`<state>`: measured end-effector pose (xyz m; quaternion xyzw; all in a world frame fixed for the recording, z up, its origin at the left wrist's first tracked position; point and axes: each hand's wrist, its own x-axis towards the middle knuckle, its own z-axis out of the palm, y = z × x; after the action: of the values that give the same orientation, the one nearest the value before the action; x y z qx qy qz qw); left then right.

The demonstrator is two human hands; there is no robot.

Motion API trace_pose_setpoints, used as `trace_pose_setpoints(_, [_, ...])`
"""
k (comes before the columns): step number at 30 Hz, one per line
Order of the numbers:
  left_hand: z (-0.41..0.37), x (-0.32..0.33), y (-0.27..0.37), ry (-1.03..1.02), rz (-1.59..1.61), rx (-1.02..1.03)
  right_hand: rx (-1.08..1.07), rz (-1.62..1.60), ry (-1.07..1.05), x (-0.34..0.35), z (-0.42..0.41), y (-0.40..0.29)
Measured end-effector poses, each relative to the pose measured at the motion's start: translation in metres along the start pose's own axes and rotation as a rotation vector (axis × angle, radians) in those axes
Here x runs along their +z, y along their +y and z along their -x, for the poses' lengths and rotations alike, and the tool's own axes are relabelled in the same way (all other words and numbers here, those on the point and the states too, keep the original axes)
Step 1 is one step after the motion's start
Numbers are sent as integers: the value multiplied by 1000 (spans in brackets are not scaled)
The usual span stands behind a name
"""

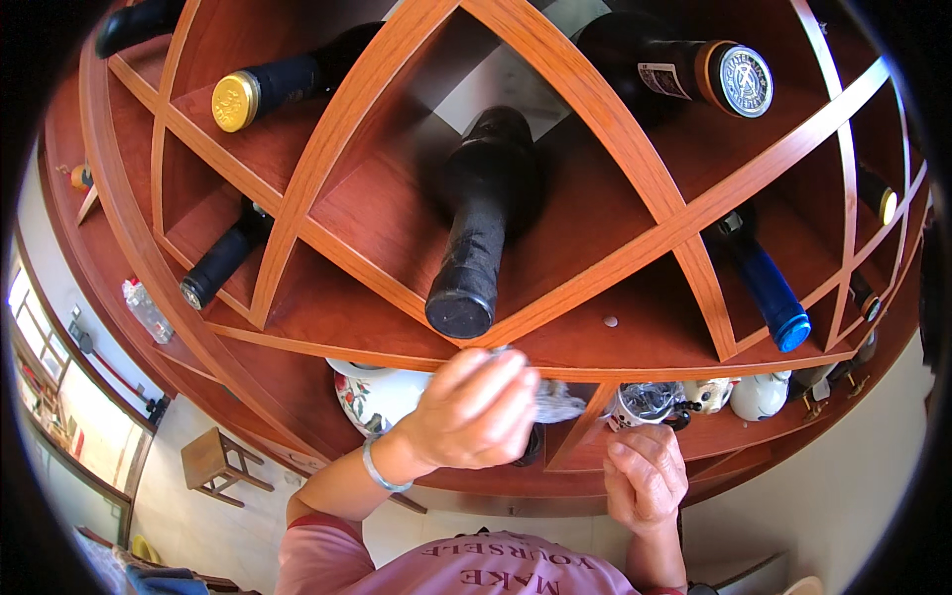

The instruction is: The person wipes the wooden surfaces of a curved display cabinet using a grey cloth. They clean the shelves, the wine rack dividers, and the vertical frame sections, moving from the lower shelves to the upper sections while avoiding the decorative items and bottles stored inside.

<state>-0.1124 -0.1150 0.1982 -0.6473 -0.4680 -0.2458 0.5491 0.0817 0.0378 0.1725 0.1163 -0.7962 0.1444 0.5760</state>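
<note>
My left hand [476,409], with a bangle at the wrist, is curled at the front edge of a wooden lattice wine rack [595,286], just below a dark wine bottle [476,260] whose neck points outward. A small grey bit shows at its fingertips; what it is cannot be made out. A blurred greyish, streaky item [558,401] appears right beside this hand; whether the hand holds it is unclear. My right hand [647,476] has its fingers curled in, with nothing visible in them, just below a patterned cup [643,405] containing crumpled clear plastic.
More bottles lie in the rack, among them a gold-capped one [249,97], a silver-capped one [714,78] and a blue-necked one [773,297]. On the lower shelf stand a floral white porcelain jar [379,394] and a round white ceramic piece [760,396]. A wooden stool [216,465] stands at left.
</note>
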Motion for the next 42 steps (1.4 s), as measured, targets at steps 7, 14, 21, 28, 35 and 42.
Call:
trace_pose_setpoints(7, [38, -57, -24, 42, -329, -261, 71, -11, -31, -18, 17, 3])
trace_pose_setpoints(14, [54, -81, -38, 100, -506, -542, 124, -21, -78, -20, 28, 11])
trace_pose_setpoints(21, [12, -29, -2, 76, -348, -451, 125, -37, -75, -12, 30, 14])
trace_pose_setpoints(28, [9, -22, -8, 105, -261, -237, 97, -90, -126, -1, 22, 10])
trace_pose_setpoints(35, [55, -74, -44, 4, -385, -293, 125, -70, -142, 8, 19, -2])
trace_pose_setpoints(42, [88, -93, -73, 208, -550, -259, 119, -109, -180, 26, 14, -2])
